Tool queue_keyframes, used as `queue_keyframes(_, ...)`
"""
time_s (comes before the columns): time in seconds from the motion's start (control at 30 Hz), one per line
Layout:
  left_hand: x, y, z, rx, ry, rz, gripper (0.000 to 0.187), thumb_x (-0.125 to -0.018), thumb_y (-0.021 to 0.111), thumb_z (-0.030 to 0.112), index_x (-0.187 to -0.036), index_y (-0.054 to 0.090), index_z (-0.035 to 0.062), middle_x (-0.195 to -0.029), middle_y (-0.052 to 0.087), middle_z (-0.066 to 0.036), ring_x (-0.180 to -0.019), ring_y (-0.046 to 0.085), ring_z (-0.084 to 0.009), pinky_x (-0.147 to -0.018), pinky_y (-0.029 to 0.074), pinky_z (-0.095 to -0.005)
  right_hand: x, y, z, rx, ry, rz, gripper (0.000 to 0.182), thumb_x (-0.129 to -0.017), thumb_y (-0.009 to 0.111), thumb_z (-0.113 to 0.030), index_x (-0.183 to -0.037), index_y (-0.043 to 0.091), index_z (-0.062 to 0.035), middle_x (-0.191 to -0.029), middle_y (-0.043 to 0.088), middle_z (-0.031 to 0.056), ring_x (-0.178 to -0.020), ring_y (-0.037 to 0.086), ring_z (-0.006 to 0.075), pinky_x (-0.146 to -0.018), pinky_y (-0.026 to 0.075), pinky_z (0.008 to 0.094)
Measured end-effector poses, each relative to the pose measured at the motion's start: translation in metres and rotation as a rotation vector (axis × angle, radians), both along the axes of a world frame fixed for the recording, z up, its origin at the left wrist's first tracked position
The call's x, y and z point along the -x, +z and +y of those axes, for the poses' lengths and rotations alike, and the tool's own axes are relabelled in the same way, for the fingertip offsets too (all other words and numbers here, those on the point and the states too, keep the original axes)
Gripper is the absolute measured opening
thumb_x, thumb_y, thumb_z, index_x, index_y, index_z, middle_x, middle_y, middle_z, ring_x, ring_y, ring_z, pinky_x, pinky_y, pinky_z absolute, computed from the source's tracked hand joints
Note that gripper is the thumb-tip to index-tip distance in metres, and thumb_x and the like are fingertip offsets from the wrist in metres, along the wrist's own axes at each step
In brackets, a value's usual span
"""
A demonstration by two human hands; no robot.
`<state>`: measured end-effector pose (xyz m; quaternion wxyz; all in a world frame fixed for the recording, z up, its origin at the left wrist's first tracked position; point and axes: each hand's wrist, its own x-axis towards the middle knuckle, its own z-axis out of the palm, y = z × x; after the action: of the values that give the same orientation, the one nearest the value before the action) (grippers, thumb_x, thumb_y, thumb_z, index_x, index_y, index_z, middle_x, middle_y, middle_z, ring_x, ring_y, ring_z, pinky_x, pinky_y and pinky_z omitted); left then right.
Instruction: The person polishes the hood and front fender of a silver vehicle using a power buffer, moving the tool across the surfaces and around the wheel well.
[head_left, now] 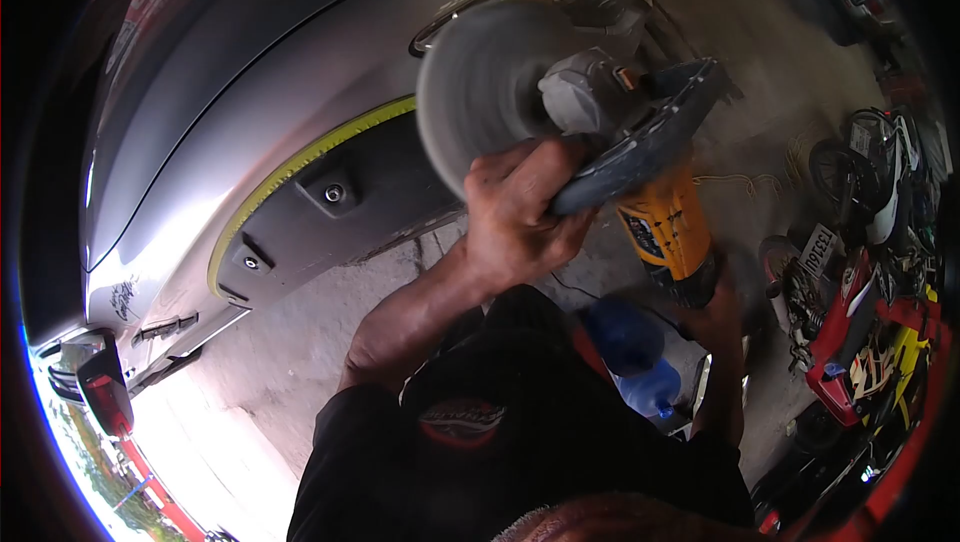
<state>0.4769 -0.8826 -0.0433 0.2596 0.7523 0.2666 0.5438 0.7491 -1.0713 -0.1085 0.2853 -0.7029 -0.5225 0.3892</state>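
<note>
A yellow and black power polisher (668,232) is held up in front of me, its round grey pad (475,82) blurred as if spinning. My left hand (525,204) is closed around the polisher's dark loop handle (650,142). Lower down, my right hand (715,310) wraps the rear end of the yellow body, its fingers partly hidden. The pad overlaps the edge of a shiny grey car panel (270,112) in this view. Yellow masking tape (300,164) follows the curve between that panel and the black trim (375,177).
Bolts or sensors (333,194) sit in the black trim. Blue water jugs (645,372) stand on the concrete floor (275,372) beside me. Red and black motorcycles (850,342) line the right side. A yellow cord (740,182) lies on the floor beyond the polisher.
</note>
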Motion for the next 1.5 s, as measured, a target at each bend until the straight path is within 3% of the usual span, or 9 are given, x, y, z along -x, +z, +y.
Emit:
queue_keyframes(0.27, 0.023, 0.007, -0.029, -0.099, 0.146, 0.112, 0.023, -0.071, 0.079, 0.001, -0.089, 0.063, -0.0008, -0.07, 0.063, -0.011, -0.059, 0.066, -0.0263, -0.053, 0.051, -0.0338, 0.012, 0.014, 0.015, -0.044, 0.103, 0.153, 0.098, -0.07, 0.088, -0.016, -0.151, 0.034, -0.0015, -0.136, 0.059, 0.0203, -0.128, 0.057, 0.0289, -0.106, 0.045, 0.0413)
queue_keyframes(0.5, -0.004, 0.007, 0.003, 0.012, -0.032, -0.027, 0.024, -0.068, 0.075, -0.005, -0.088, 0.063, 0.0007, -0.069, 0.061, -0.01, -0.058, 0.065, -0.0265, -0.054, 0.051, -0.0355, 0.004, 0.023, 0.019, -0.033, 0.011, 0.018, 0.095, -0.071, 0.088, -0.013, -0.149, 0.035, 0.0005, -0.136, 0.058, 0.0189, -0.127, 0.057, 0.0266, -0.105, 0.046, 0.0402)
queue_keyframes(0.7, 0.028, 0.003, -0.029, -0.001, 0.046, -0.046, 0.023, -0.07, 0.075, -0.004, -0.089, 0.062, 0.0007, -0.069, 0.061, -0.01, -0.057, 0.064, -0.0269, -0.053, 0.05, -0.0355, 0.015, 0.042, 0.024, -0.012, 0.126, 0.081, 0.093, -0.071, 0.088, -0.013, -0.147, 0.037, 0.0048, -0.135, 0.058, 0.0213, -0.124, 0.059, 0.0284, -0.104, 0.046, 0.0408)
queue_keyframes(0.83, 0.075, 0.006, -0.056, -0.104, 0.099, 0.046, 0.024, -0.083, 0.071, 0.004, -0.099, 0.055, -0.0056, -0.073, 0.064, -0.015, -0.061, 0.067, -0.024, -0.053, 0.051, -0.0332, 0.034, 0.048, 0.026, -0.053, 0.252, 0.032, 0.096, -0.071, 0.089, -0.016, -0.148, 0.036, 0.0045, -0.131, 0.061, 0.0222, -0.121, 0.062, 0.0294, -0.102, 0.048, 0.0408)
queue_keyframes(0.9, 0.086, 0.009, -0.071, -0.077, 0.237, -0.095, 0.018, -0.079, 0.07, 0.003, -0.09, 0.06, -0.0066, -0.069, 0.063, -0.013, -0.053, 0.062, -0.0234, -0.047, 0.047, -0.0353, 0.05, 0.055, 0.032, -0.057, 0.315, 0.009, 0.097, -0.071, 0.089, -0.017, -0.15, 0.035, 0.003, -0.13, 0.063, 0.0222, -0.12, 0.063, 0.0298, -0.101, 0.049, 0.0406)
queue_keyframes(1.0, 0.129, 0.017, -0.087, -0.17, 0.287, 0.053, 0.027, -0.083, 0.068, 0.011, -0.098, 0.056, -0.0076, -0.071, 0.062, -0.015, -0.057, 0.062, -0.0267, -0.05, 0.049, -0.0364, 0.067, 0.064, 0.044, -0.01, 0.402, 0.031, 0.099, -0.074, 0.087, -0.02, -0.155, 0.032, -0.0065, -0.129, 0.064, 0.0227, -0.116, 0.066, 0.0354, -0.098, 0.052, 0.0419)
queue_keyframes(1.13, 0.155, 0.016, -0.126, 0.04, 0.628, 0.161, 0.035, -0.084, 0.068, 0.019, -0.098, 0.05, -0.0069, -0.071, 0.061, -0.019, -0.059, 0.064, -0.0298, -0.054, 0.051, -0.0386, 0.085, 0.083, 0.059, 0.132, 0.523, -0.023, 0.101, -0.073, 0.085, -0.017, -0.156, 0.028, -0.0134, -0.121, 0.066, 0.0242, -0.107, 0.067, 0.0438, -0.094, 0.055, 0.0465)
queue_keyframes(1.2, 0.155, 0.014, -0.135, 0.105, 0.631, 0.171, 0.039, -0.085, 0.068, 0.023, -0.098, 0.047, -0.0065, -0.072, 0.061, -0.021, -0.06, 0.065, -0.0313, -0.056, 0.052, -0.0397, 0.082, 0.079, 0.058, 0.09, 0.503, 0.037, 0.1, -0.073, 0.085, -0.017, -0.156, 0.029, -0.0128, -0.118, 0.068, 0.0236, -0.107, 0.067, 0.0432, -0.093, 0.055, 0.0462)
queue_keyframes(1.5, 0.067, 0.04, -0.066, -0.104, 0.274, 0.346, 0.025, -0.072, 0.07, -0.003, -0.095, 0.06, -0.0021, -0.074, 0.064, -0.015, -0.058, 0.065, -0.0283, -0.053, 0.051, -0.0361, 0.041, 0.028, 0.028, -0.064, 0.288, 0.238, 0.097, -0.073, 0.088, -0.016, -0.152, 0.034, -0.0049, -0.13, 0.063, 0.0199, -0.124, 0.062, 0.0309, -0.103, 0.048, 0.0415)
